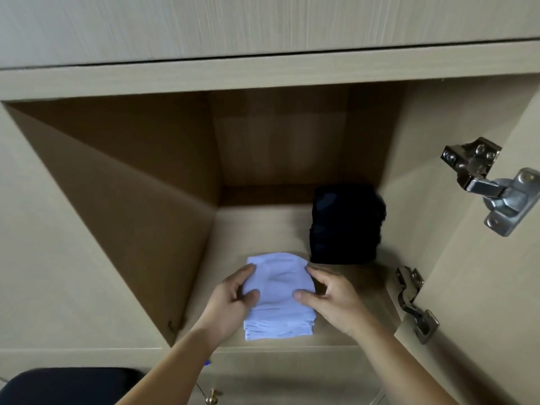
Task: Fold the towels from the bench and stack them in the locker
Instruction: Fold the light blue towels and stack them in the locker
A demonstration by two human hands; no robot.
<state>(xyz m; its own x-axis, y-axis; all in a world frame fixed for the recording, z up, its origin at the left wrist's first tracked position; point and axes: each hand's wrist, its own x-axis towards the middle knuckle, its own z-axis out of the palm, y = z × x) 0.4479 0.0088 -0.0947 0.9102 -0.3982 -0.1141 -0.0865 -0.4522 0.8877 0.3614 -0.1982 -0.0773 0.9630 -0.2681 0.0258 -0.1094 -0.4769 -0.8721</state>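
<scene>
A stack of folded white towels [279,314] sits on the floor of the open wooden locker [263,223], near its front edge. My left hand [233,290] grips the top towel's left side, thumb on top and fingers curled round the edge. My right hand [327,293] holds the right side the same way, thumb pressing the top. A stack of folded black towels [346,226] stands behind and to the right, close to the locker's right wall.
Two metal hinges [491,182] [415,302] jut from the right side, where the open door hangs. A dark rounded object [67,385] lies at bottom left. A small brass knob [213,397] sits below the locker's front edge.
</scene>
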